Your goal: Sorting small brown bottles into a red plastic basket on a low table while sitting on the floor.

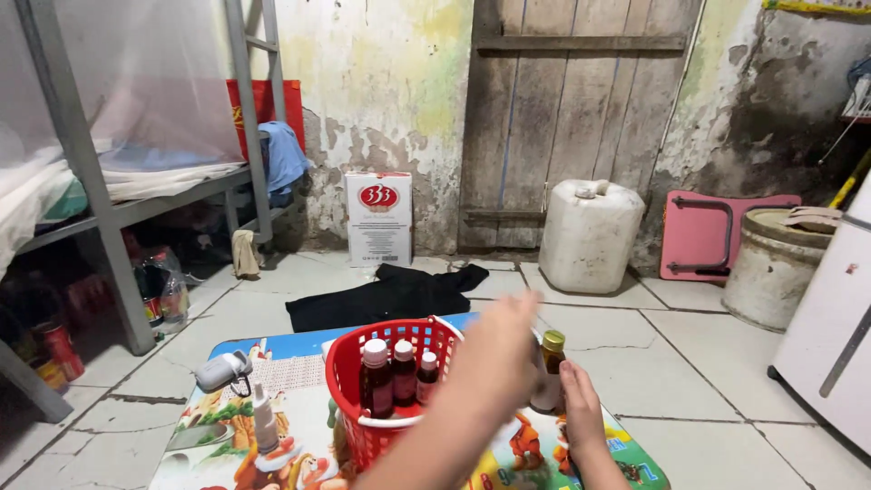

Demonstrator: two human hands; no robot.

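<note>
Sitting already in red basket point(363, 399) on cartoon-print bench point(299, 463): 3 dark syrup bottles point(396, 374). Gripping yellow-capped bottle point(551, 367) just beside basket: right hand point(582, 417), fingers closed on it. Blurring over basket rim: left hand point(494, 358), fingers' state – can't tell. Waiting outside basket: small white dropper bottle point(264, 419).

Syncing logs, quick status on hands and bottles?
Left hand raised, blurred, grip unclear. Right hand touching the yellow-capped bottle beside the red basket. Three dark bottles upright in basket. Nothing blocking.

Soft, even light, no hard shadows; my left hand point(494, 358) smears with motion blur at six o'clock (edges bend slightly); the far wall point(381, 82) is sharp.
</note>
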